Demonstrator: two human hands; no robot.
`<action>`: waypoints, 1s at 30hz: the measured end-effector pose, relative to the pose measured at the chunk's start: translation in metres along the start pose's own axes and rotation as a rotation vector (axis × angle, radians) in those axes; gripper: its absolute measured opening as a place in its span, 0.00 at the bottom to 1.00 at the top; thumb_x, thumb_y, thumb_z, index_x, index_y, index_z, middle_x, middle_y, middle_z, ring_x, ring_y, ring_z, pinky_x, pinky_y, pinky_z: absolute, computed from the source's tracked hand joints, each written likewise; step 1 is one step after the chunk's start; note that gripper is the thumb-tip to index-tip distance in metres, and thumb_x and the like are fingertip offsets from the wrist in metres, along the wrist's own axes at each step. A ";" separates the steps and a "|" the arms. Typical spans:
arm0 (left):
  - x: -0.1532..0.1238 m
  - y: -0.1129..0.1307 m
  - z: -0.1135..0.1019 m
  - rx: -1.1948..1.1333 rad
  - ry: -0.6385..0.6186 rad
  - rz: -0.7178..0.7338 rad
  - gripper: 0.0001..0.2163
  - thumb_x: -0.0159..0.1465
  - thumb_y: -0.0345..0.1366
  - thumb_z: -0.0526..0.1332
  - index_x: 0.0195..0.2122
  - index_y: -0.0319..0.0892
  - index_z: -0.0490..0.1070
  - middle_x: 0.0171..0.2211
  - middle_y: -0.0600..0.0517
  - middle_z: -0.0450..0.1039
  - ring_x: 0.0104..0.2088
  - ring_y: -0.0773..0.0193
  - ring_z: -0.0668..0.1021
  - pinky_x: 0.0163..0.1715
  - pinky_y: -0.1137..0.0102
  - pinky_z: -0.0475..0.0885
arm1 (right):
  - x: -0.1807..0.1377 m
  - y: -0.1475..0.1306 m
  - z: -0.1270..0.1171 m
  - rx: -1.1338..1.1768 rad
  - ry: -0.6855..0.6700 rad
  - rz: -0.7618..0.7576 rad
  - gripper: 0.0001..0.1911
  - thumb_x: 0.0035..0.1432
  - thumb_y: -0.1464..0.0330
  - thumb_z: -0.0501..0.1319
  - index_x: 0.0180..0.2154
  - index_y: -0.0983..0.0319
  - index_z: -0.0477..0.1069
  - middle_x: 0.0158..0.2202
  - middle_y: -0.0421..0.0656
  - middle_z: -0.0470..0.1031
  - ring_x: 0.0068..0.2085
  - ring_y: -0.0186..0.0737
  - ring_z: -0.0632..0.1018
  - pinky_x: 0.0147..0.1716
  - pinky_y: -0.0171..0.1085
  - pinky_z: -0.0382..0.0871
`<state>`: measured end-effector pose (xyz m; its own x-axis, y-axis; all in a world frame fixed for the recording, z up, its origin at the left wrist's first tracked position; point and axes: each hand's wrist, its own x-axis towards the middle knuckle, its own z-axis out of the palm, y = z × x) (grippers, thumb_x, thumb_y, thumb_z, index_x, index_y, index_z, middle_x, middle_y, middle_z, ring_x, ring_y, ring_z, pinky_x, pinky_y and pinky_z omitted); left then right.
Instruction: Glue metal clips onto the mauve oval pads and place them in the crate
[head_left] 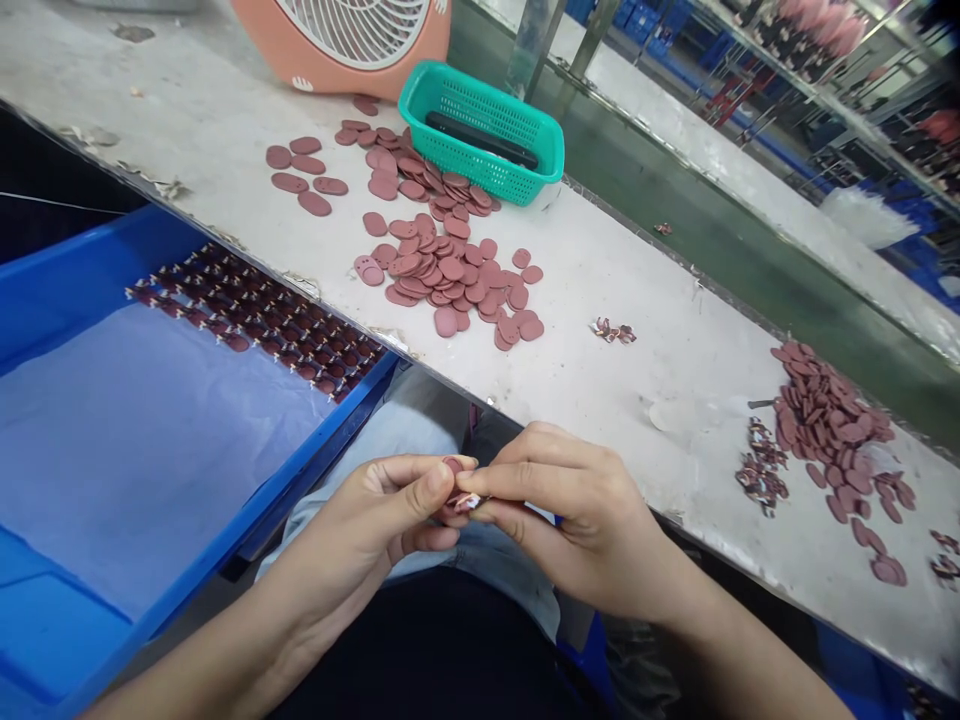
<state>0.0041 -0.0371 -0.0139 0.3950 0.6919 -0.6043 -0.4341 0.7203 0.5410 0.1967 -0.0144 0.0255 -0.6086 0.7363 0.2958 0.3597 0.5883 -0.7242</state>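
Note:
Above my lap, my left hand (409, 500) pinches a small dark-red oval disc (453, 466) between thumb and fingers. My right hand (570, 505) meets it from the other side, its thumb and forefinger closed on a small white-and-brown shiny piece (466, 502) that touches the disc. Fingertips cover much of both parts, so how they join is hidden. Beyond my hands, a heap of dark-red oval discs (450, 270) lies on the white worktable (585, 400). A few small shiny pieces (613, 330) lie to the right of that heap.
A blue tray (322, 440) at left holds rows of finished-looking disc pieces (262, 315) on a pale sheet. Behind the heap stand a green basket (487, 180) with a black object inside and an orange fan (292, 60). Another disc pile (832, 430) and shiny pieces (761, 470) lie right.

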 end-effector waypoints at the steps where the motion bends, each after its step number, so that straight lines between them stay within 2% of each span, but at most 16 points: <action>1: 0.000 0.000 0.000 -0.006 -0.007 -0.006 0.16 0.50 0.47 0.76 0.29 0.38 0.84 0.28 0.51 0.77 0.29 0.69 0.76 0.27 0.80 0.76 | 0.001 0.000 -0.001 0.006 -0.012 0.003 0.06 0.65 0.76 0.63 0.42 0.62 0.77 0.36 0.43 0.81 0.36 0.35 0.78 0.38 0.36 0.75; 7: 0.002 0.000 -0.006 -0.087 -0.045 -0.061 0.16 0.49 0.46 0.78 0.29 0.38 0.83 0.25 0.52 0.76 0.25 0.70 0.76 0.24 0.80 0.77 | 0.003 0.000 -0.001 0.010 -0.014 0.013 0.10 0.65 0.74 0.64 0.48 0.61 0.77 0.37 0.43 0.80 0.38 0.36 0.79 0.40 0.37 0.75; 11: 0.005 0.002 -0.010 -0.200 -0.043 -0.089 0.16 0.46 0.44 0.79 0.30 0.39 0.84 0.26 0.52 0.78 0.25 0.69 0.79 0.23 0.79 0.78 | 0.000 0.000 0.001 0.046 0.057 0.042 0.25 0.61 0.67 0.69 0.58 0.64 0.71 0.42 0.46 0.80 0.38 0.37 0.78 0.38 0.37 0.76; 12: 0.006 0.002 -0.010 -0.224 -0.025 -0.101 0.16 0.44 0.44 0.80 0.30 0.40 0.84 0.27 0.52 0.79 0.25 0.69 0.79 0.21 0.79 0.78 | 0.000 0.000 0.001 0.064 0.090 0.045 0.24 0.61 0.67 0.69 0.58 0.64 0.71 0.42 0.46 0.80 0.38 0.36 0.78 0.37 0.36 0.76; 14: 0.006 0.003 -0.011 -0.258 0.005 -0.125 0.16 0.42 0.43 0.80 0.28 0.40 0.83 0.27 0.51 0.81 0.25 0.68 0.80 0.19 0.79 0.79 | 0.000 0.002 0.003 0.082 0.142 0.052 0.18 0.62 0.70 0.67 0.54 0.62 0.74 0.42 0.45 0.80 0.36 0.34 0.78 0.35 0.33 0.75; 17: 0.006 0.004 -0.013 -0.282 0.008 -0.145 0.15 0.43 0.42 0.80 0.26 0.39 0.82 0.24 0.53 0.79 0.23 0.68 0.80 0.19 0.78 0.79 | 0.002 0.004 0.007 0.083 0.160 0.096 0.11 0.64 0.71 0.65 0.48 0.61 0.77 0.38 0.44 0.79 0.33 0.33 0.77 0.32 0.32 0.74; 22: 0.007 0.003 -0.018 -0.285 0.006 -0.133 0.15 0.44 0.42 0.79 0.28 0.39 0.82 0.23 0.54 0.78 0.24 0.67 0.81 0.19 0.77 0.79 | 0.005 0.004 0.011 0.150 0.136 0.167 0.12 0.63 0.70 0.66 0.49 0.60 0.78 0.35 0.43 0.78 0.31 0.32 0.75 0.25 0.30 0.70; 30: 0.009 0.004 -0.023 -0.262 -0.037 -0.118 0.16 0.46 0.44 0.79 0.29 0.39 0.82 0.25 0.52 0.78 0.26 0.68 0.80 0.20 0.78 0.79 | 0.011 0.006 0.015 0.190 0.074 0.200 0.12 0.63 0.70 0.66 0.49 0.59 0.79 0.33 0.41 0.78 0.30 0.31 0.74 0.26 0.30 0.67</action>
<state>-0.0124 -0.0291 -0.0308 0.4827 0.6090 -0.6294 -0.5761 0.7621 0.2955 0.1816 -0.0082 0.0154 -0.4835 0.8577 0.1748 0.3245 0.3611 -0.8743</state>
